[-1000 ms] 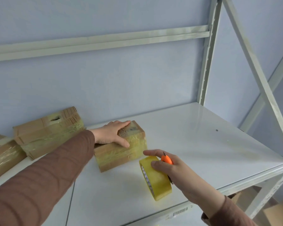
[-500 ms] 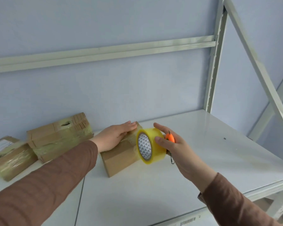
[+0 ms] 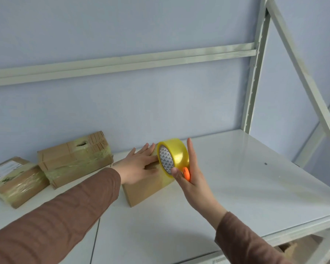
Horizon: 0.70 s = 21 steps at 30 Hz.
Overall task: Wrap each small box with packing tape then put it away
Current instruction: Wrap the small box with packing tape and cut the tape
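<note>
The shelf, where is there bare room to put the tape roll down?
Bare shelf lies right of the right hand, out to the corner post, and in front of the held box. The left is crowded: two wrapped boxes sit there.

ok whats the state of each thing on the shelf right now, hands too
left hand: flat on top of the box, fingers straight
right hand: grips the tape roll, an orange tool against the palm
box: lies on the shelf, under the left hand
tape roll: on edge, held against the box's top
orange tool: tucked in the right hand
two taped boxes: wrapped, lying at the left by the wall
shelf: bears the boxes
</note>
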Available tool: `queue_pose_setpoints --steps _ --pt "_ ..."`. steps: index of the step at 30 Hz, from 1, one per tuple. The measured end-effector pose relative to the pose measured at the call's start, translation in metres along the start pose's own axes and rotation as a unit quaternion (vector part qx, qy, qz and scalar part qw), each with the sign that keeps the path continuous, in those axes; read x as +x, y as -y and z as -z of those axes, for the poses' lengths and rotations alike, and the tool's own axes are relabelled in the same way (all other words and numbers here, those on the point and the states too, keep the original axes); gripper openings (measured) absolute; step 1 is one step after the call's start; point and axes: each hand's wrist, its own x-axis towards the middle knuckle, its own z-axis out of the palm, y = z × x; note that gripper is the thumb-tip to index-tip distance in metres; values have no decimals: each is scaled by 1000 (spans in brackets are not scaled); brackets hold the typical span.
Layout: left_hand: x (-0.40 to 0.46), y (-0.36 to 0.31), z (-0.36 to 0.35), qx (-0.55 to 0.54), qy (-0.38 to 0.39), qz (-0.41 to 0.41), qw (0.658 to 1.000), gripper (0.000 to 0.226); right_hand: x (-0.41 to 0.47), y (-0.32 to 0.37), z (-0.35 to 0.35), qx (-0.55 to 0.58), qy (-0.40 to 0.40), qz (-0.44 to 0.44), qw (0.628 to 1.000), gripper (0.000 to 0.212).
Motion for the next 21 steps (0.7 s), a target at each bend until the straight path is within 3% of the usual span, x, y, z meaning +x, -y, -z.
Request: queue_pose_setpoints --steps 4,7,11,16,19,21 --pt "1 -4 -1 35 6 54 998 63 11 9 2 -45 2 20 999 65" --pt "2 -4 8 1 3 62 998 66 -2 8 4 -97 5 13 995 57" --pt "-1 4 13 -25 11 47 999 65 -50 -7 17 -164 45 -73 983 50" --pt "1 12 11 56 4 12 998 65 -58 -2 13 -154 70 -121 978 49" --pt "-1 10 5 111 -44 46 992 74 -60 6 1 -150 98 -115 977 56" --pt "-11 4 -5 95 -142 76 982 87 -61 8 0 -147 113 -112 976 60"
